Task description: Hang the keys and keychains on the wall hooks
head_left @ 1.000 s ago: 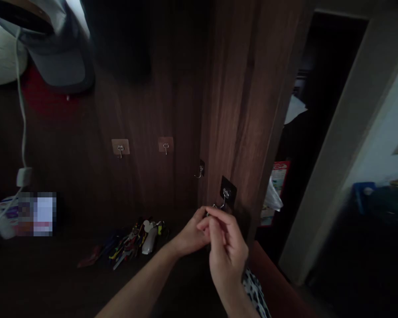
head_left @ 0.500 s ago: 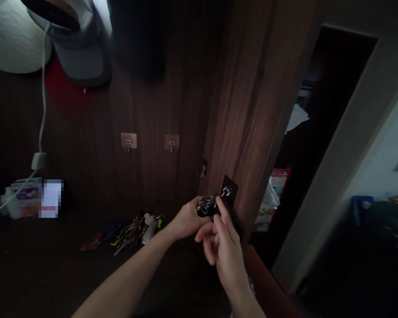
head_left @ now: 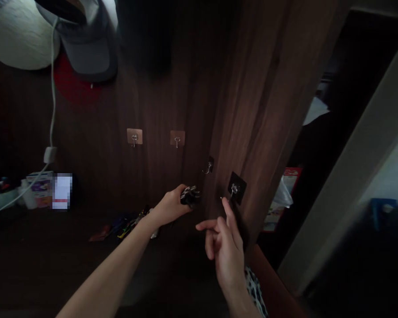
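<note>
My left hand (head_left: 172, 204) is closed around a dark bundle with silver metal parts (head_left: 189, 195); its exact kind is too dim to make out. To the right, my right hand (head_left: 223, 247) is open, index finger stretched upward, thumb apart and the other fingers partly curled. A tiny bright spot shows by the index fingertip, too small to name. Just above that fingertip, a metal hook on a black pad (head_left: 237, 188) is fixed to the side panel. A smaller dark hook (head_left: 209, 165) sits near the corner, between and above my hands.
Two hooks on copper-coloured pads (head_left: 134, 137) (head_left: 177, 138) are on the back panel. A pile of small colourful items (head_left: 129, 225) lies behind my left forearm. Caps (head_left: 89, 55) and a white cable (head_left: 53, 97) hang at left, above boxes (head_left: 41, 187). A doorway opens at right.
My left hand has drawn away to the left with the bundle, leaving a gap between the hands. My right hand stays below the black-pad hook. The view has shifted slightly.
</note>
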A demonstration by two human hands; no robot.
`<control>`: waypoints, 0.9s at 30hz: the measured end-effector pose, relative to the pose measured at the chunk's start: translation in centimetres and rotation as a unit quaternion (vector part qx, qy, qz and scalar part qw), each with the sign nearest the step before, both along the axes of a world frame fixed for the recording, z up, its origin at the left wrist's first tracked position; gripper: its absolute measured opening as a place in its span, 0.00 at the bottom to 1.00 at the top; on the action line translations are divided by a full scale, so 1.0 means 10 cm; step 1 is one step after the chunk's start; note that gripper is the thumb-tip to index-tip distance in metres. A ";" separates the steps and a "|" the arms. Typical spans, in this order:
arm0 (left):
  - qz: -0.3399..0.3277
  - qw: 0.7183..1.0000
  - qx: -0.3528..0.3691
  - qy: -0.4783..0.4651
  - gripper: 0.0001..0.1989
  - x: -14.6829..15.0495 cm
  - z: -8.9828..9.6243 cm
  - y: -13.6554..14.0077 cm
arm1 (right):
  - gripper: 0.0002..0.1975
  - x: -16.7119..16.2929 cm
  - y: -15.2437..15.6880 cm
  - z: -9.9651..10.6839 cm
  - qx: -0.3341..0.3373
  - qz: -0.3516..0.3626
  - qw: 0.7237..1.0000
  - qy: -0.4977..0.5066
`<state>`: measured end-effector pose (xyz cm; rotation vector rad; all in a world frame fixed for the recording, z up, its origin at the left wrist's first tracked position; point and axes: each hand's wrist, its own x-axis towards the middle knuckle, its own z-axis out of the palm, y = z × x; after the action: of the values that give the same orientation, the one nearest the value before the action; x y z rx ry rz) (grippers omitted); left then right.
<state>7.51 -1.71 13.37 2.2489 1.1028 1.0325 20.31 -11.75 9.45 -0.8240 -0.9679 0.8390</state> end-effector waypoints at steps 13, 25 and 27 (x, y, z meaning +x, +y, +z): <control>0.182 0.983 -0.015 -0.001 0.30 -1.21 -1.06 0.18 | 0.14 -0.44 1.19 -0.64 -0.005 0.057 0.910 -0.411; 0.281 0.940 0.020 0.195 0.21 -1.32 -1.36 0.39 | 0.17 -0.70 1.45 -1.06 0.071 0.088 0.829 -0.548; 0.284 0.940 0.019 0.187 0.20 -1.26 -1.35 0.46 | 0.16 -0.70 1.46 -1.05 0.102 0.146 0.822 -0.540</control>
<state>-5.08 2.88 -0.08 2.2622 1.9942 0.8369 13.36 2.82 -1.07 -0.9746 -2.1981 0.4475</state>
